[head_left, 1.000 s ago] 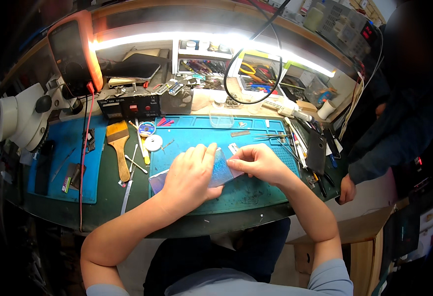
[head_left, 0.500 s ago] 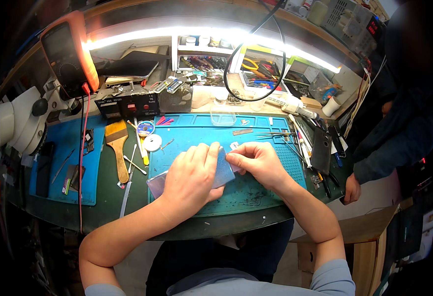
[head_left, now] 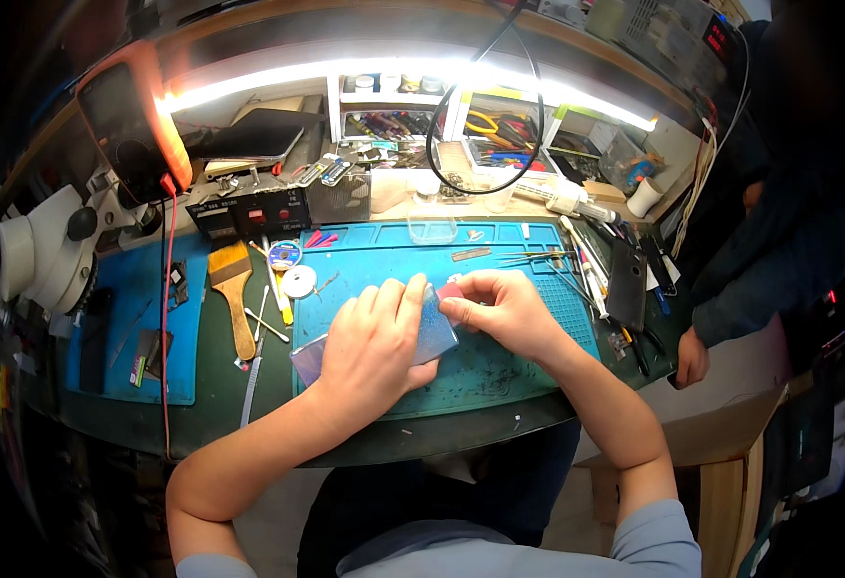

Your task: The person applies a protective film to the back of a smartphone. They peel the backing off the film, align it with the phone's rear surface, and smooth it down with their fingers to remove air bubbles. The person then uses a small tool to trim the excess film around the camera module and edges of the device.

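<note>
My left hand [head_left: 369, 342] is wrapped over a flat, phone-shaped object with a glittery translucent blue-purple cover [head_left: 433, 332], held tilted above the blue work mat [head_left: 365, 258]. Most of its middle is hidden beneath the palm and fingers. At its right end, my right hand [head_left: 501, 310] pinches a small flat pinkish piece [head_left: 450, 290] between thumb and forefinger. That piece is close against the object's upper right edge; whether it is attached cannot be made out.
A wooden-handled brush [head_left: 233, 289], cotton swabs [head_left: 266, 325] and a solder spool [head_left: 286, 254] lie left of the mat. Tweezers [head_left: 538, 257] and a dark phone-shaped slab [head_left: 627, 291] lie right. Another person's hand [head_left: 692, 359] is at the bench's right edge. A black cable loop [head_left: 429, 144] hangs above.
The pinkish piece in my right fingers shows more fully now at the object's edge. My left hand keeps its hold. The whole view has shifted slightly.
</note>
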{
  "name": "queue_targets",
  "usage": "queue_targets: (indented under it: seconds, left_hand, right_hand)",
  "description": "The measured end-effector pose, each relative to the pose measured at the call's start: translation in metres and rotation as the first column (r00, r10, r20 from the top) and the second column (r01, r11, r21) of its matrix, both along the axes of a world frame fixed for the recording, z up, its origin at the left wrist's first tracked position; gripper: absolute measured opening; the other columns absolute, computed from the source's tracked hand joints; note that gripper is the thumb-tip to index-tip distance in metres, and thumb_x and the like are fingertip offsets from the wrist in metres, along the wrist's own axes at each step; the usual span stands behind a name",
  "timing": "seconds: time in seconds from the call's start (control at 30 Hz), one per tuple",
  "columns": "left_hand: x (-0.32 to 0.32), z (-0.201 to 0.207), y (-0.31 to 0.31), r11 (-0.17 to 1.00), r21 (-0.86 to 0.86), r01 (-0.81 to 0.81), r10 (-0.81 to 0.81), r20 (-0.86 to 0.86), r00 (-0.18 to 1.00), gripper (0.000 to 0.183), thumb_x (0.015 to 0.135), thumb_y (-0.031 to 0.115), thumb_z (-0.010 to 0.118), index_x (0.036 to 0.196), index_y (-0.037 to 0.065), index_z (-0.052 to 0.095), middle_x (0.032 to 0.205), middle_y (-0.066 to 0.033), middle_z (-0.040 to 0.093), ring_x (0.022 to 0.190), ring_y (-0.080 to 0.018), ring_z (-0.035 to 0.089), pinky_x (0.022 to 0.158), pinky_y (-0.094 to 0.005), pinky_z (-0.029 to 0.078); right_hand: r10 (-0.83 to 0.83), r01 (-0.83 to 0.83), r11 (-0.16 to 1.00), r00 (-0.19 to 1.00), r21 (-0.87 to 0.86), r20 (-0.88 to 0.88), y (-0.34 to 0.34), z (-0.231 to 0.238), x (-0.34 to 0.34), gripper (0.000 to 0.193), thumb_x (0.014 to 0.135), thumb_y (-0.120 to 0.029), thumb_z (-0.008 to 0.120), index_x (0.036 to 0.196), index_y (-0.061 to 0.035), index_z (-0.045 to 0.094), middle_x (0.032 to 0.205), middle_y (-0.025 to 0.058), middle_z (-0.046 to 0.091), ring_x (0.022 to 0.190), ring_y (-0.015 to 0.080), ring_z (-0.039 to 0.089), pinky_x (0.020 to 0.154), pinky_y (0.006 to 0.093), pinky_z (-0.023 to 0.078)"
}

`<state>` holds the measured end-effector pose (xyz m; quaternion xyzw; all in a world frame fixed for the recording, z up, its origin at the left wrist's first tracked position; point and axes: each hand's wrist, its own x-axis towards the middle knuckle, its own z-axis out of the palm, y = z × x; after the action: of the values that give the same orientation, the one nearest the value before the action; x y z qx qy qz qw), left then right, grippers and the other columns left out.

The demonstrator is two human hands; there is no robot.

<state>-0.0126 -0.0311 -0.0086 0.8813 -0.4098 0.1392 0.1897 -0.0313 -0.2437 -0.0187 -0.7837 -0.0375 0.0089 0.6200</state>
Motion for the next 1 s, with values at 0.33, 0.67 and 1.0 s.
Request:
queue_targets:
  seconds: [0.33,0.67,1.0]
  left_hand:
    - [0.000,-0.004,-0.003,0.997,-0.016,-0.069,0.070,0.025,0.997,0.082,0.061,0.027,0.084,0.130,-0.002,0.050,0.097,-0.0133,0.054,0.088,-0.0284,0.060,0.076,-0.0378,0.050]
    - [-0.002,-0.002,-0.006,0.999,0.022,-0.044,0.042,0.087,0.995,0.078,0.062,0.026,0.084,0.127,-0.003,0.050,0.099,-0.0132,0.054,0.089,-0.0283,0.059,0.077,-0.0378,0.050]
    - [-0.003,0.000,-0.004,0.998,0.044,-0.049,0.044,0.101,0.994,0.079,0.063,0.026,0.083,0.128,-0.004,0.048,0.101,-0.0139,0.055,0.092,-0.0290,0.059,0.079,-0.0387,0.050]
  right_hand:
    - [-0.045,0.057,0.945,0.998,0.322,-0.044,0.012,-0.009,-0.004,0.019,0.093,-0.017,0.073,0.088,0.0009,0.068,0.076,0.0005,0.065,0.069,0.0047,0.056,0.061,0.0224,0.046]
    - [-0.045,0.043,0.959,0.999,0.282,0.002,0.007,-0.013,-0.002,0.019,0.092,-0.017,0.074,0.099,0.0002,0.072,0.085,0.0015,0.069,0.074,0.0058,0.059,0.068,0.0223,0.049]
    - [-0.049,0.041,0.983,0.998,0.180,0.040,0.009,-0.001,0.003,0.020,0.089,-0.014,0.075,0.097,0.0037,0.074,0.085,0.0069,0.073,0.077,0.0082,0.066,0.070,0.0249,0.054]
